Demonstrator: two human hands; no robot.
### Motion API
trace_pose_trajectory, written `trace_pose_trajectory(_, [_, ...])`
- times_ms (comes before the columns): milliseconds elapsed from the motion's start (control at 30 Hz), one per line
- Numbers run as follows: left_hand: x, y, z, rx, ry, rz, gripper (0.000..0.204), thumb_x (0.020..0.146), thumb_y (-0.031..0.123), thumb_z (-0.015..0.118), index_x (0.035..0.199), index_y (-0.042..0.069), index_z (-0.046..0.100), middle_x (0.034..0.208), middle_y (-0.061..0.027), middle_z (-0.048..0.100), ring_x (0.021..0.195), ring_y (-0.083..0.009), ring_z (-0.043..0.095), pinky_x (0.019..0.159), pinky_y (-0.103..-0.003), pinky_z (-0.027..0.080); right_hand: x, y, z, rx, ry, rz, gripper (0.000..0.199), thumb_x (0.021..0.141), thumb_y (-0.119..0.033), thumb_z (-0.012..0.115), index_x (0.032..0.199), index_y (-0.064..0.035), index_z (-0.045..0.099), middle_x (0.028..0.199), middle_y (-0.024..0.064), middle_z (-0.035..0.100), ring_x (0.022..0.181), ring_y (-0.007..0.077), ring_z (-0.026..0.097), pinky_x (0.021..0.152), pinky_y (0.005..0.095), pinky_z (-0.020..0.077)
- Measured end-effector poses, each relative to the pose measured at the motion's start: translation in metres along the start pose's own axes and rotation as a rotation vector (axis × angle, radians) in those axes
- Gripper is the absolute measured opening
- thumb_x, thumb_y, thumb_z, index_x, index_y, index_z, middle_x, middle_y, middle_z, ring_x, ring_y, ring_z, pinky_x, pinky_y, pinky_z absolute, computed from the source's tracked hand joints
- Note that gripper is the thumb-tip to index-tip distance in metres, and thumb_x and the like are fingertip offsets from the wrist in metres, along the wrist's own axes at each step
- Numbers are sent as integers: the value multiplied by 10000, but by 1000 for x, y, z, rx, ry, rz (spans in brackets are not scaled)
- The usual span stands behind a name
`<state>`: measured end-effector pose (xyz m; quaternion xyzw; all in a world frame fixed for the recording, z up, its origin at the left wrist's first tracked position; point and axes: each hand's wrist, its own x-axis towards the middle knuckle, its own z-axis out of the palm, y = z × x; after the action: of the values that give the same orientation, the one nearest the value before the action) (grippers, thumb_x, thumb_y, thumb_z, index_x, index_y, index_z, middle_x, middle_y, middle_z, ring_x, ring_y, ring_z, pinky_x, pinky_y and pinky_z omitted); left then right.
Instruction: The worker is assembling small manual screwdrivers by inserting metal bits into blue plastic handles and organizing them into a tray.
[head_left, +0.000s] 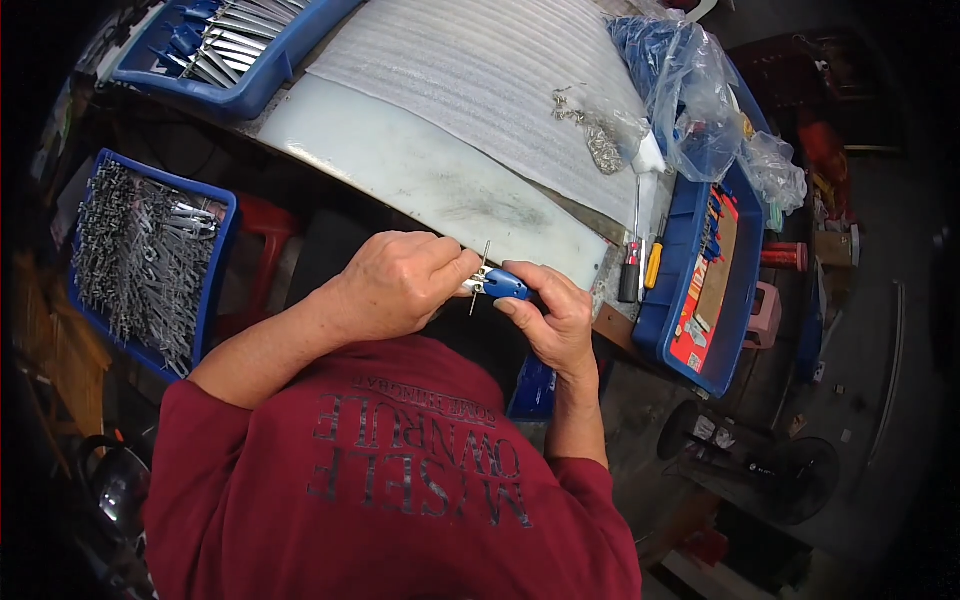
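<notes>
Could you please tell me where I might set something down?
Bare: the white board between foam sheet and near edge, and the sheet left of the small metal parts. Crowded: around the screwdrivers beside the right blue bin.

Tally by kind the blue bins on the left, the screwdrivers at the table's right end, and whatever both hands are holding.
Blue bins: 2 (upper, lower)
Screwdrivers: 2 (red-and-black handle, yellow handle)
Blue-and-silver part, between left hand and right hand: 1
Total: 5
</notes>
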<state>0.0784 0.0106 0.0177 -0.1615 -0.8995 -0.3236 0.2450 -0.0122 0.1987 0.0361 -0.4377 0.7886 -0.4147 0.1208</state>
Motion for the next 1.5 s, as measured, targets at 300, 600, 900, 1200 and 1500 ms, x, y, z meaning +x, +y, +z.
trace_pose_trajectory(300, [1,-1,1,-1,-8,-1,275,652,114,651,882,13,537,637,-78,468,553,-236,509,473,-336,401,1,2,2,9,9,12,309,718,-166,698,956,7,604,851,105,630,738,182,601,652,262,464])
trace_pose_trajectory(600, [2,-1,0,17,-22,-7,276,648,105,652,882,13,538,637,-77,468,555,-232,510,473,-333,400,1,2,5,60,69,-63,272,737,-124,675,960,7,587,690,101,551,577,183,520,530,275,422])
trace_pose_trajectory(900, [3,2,0,38,-22,-23,258,656,101,642,872,13,531,638,-78,466,558,-232,508,478,-335,399,0,3,6,54,77,-52,267,743,-126,671,960,5,586,692,93,554,573,164,521,524,266,422])
trace_pose_trajectory(1200, [4,2,-1,24,-38,-16,256,660,108,643,869,12,529,638,-78,463,560,-233,508,481,-338,399,-1,4,2,60,60,-42,287,727,-122,686,964,7,586,711,97,566,567,159,519,524,262,424])
trace_pose_trajectory(1500, [4,2,-1,27,-36,-9,272,655,93,638,891,4,536,642,-82,466,563,-237,509,483,-340,401,2,7,2,66,62,-98,300,722,-143,691,957,12,588,723,100,570,591,173,531,537,269,429])
